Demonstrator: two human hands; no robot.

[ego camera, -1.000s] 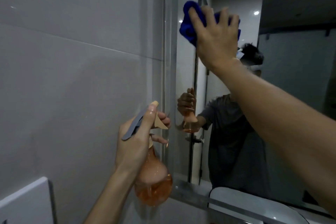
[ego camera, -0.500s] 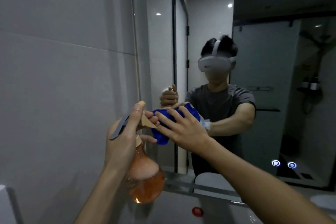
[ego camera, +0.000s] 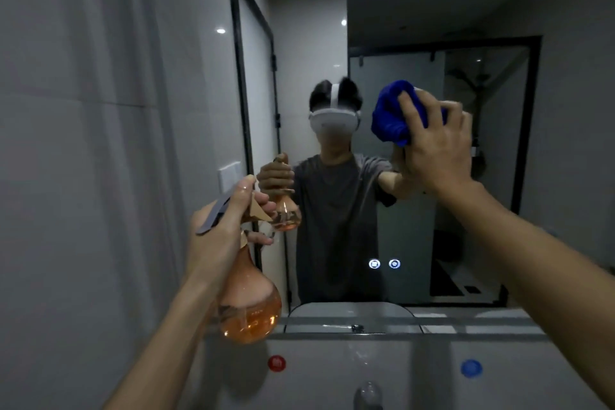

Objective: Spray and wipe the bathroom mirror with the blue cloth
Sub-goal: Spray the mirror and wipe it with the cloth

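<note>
Head view: right hand, fingers spread, presses the blue cloth on the mirror, swept up-right from beside the spray bottle gripped by the left hand; wiping continues.

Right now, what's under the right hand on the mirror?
The bunched blue cloth, which the right hand presses against the mirror. Cloth shows above and to the left of the fingers; the part under the palm, and the glass behind it, are covered.
</note>
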